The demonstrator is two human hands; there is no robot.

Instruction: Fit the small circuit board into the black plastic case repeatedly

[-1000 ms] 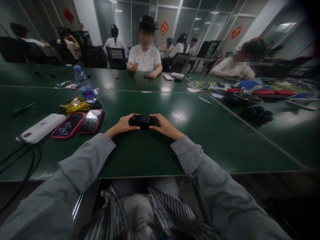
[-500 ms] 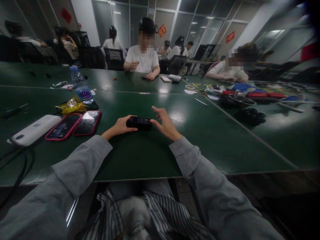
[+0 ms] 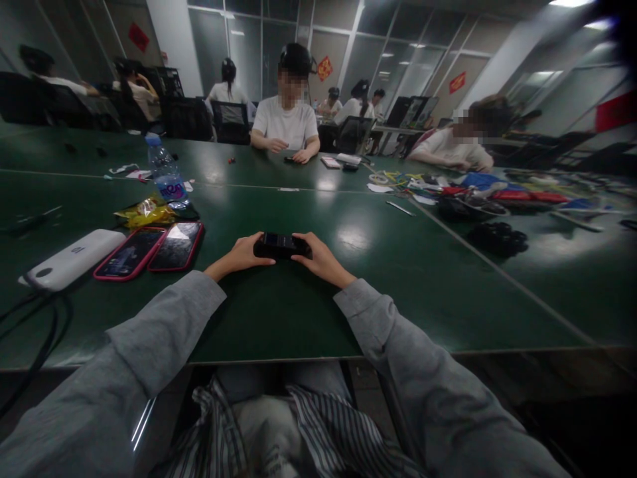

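A small black box-shaped device (image 3: 281, 245) with a dark screen on its upper face is between my hands, just over the green table (image 3: 279, 312). My left hand (image 3: 247, 252) grips its left end, thumb along the near side. Around the right end my right hand (image 3: 314, 255) is closed in the same way, thumb in front and fingers behind. Whether the device touches the tabletop I cannot tell. To the left of my left hand lie two phones in pink-red cases, the nearer one being a phone (image 3: 176, 245) with a bright reflection.
Further left are a white power bank (image 3: 74, 259) with black cables, a second phone (image 3: 130, 253), a yellow wrapper (image 3: 145, 212) and a plastic bottle (image 3: 166, 174). Right of centre lie a pen (image 3: 399, 208), a black object (image 3: 497, 239) and tangled cables (image 3: 398, 179). A person (image 3: 286, 123) sits opposite.
My right hand, half a second ago spread with raised fingers at the device's right end, has closed around that end. The left hand keeps its hold. The view has shifted slightly.
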